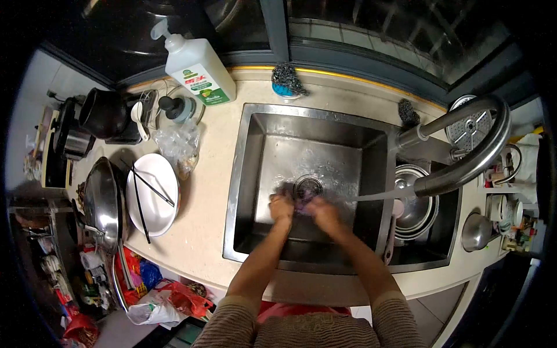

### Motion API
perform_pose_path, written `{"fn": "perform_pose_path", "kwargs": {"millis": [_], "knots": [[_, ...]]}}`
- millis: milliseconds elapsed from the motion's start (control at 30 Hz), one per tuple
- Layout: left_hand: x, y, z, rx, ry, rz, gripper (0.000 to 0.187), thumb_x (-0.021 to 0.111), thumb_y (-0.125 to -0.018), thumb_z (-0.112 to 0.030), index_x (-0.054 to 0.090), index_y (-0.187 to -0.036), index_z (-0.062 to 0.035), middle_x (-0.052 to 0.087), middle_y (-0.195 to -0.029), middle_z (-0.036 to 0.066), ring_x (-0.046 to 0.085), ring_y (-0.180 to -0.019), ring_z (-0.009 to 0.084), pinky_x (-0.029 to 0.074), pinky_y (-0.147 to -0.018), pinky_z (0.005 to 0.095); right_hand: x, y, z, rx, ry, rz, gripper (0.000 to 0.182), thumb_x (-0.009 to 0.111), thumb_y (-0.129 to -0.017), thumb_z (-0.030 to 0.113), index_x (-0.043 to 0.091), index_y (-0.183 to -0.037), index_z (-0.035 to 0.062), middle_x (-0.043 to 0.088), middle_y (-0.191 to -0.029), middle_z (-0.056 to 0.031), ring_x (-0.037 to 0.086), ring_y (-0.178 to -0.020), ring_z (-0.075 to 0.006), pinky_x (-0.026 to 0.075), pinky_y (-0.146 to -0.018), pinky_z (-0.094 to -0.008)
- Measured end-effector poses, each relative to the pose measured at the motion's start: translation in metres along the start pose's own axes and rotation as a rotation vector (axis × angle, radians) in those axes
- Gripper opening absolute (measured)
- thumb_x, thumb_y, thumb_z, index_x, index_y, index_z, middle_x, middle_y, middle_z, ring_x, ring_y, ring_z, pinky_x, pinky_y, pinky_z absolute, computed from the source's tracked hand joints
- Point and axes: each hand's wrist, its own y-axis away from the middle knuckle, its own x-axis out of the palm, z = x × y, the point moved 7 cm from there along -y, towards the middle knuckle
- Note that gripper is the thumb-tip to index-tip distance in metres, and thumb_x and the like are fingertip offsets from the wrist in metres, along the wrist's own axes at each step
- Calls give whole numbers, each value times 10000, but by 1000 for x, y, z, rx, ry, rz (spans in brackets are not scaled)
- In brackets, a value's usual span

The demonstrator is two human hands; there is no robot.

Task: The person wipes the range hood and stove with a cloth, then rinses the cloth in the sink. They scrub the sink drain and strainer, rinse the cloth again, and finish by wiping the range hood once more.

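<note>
Both my hands are low inside the steel sink (239, 174), close to the drain (308, 187). A small purplish thing (302, 204), blurred by motion, lies between them; its kind I cannot tell. My left hand (281, 207) is closed at its left side, with a dark patch just beyond the fingers. From the right, my right hand (322, 211) closes on the same thing, its fingers smeared by motion. Water (371, 196) runs from the curved faucet (464, 174) across toward my right hand. The sink floor is wet and shiny around the drain.
Metal bowls (432, 217) sit in the smaller right basin, with a pink-handled utensil (394, 223) on the divider. Behind the sink are steel scrubbers (288, 79) and a pump bottle (200, 69). Left stand a white bowl (152, 206) with black chopsticks and a wok (104, 200).
</note>
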Motion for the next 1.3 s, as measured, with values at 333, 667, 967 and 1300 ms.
{"fn": "perform_pose_path", "kwargs": {"millis": [333, 667, 967, 1300], "knots": [[-45, -72, -41, 234, 314, 97, 654, 314, -892, -530, 385, -1310, -33, 201, -1426, 201, 169, -1330, 318, 127, -1084, 358, 49, -138, 48, -195, 195, -287, 559, 364, -858, 292, 309, -1339, 13, 283, -1398, -166, 179, -1323, -307, 30, -1094, -438], [8, -100, -120, 619, 189, 228, 398, 439, -880, -297, 510, -1177, -43, 510, -1203, 173, 482, -1106, 328, 382, -939, 348, -8, -123, -31, 101, 318, -430, 377, 429, -857, 202, 485, -1203, 62, 413, -1307, -148, 301, -1262, -298, 178, -1071, -426], [67, 8, -124, 680, -112, 226, 233, 502, -797, -192, 582, -971, -60, 589, -1013, 151, 567, -951, 303, 464, -788, 404, 11, -1, -90, 254, 363, -259, 397, 595, -748, 149, 539, -1138, 109, 512, -1153, -120, 452, -1090, -326, 405, -877, -414], [-135, -13, -134, 843, -427, -283, 163, 479, -775, -113, 571, -734, 15, 575, -815, 155, 560, -774, 337, 490, -599, 406, -8, -97, 54, 227, -1243, -365, 251, 534, -846, 90, 536, -1066, -32, 584, -868, -42, 516, -709, -106, 433, -607, -247]]}}
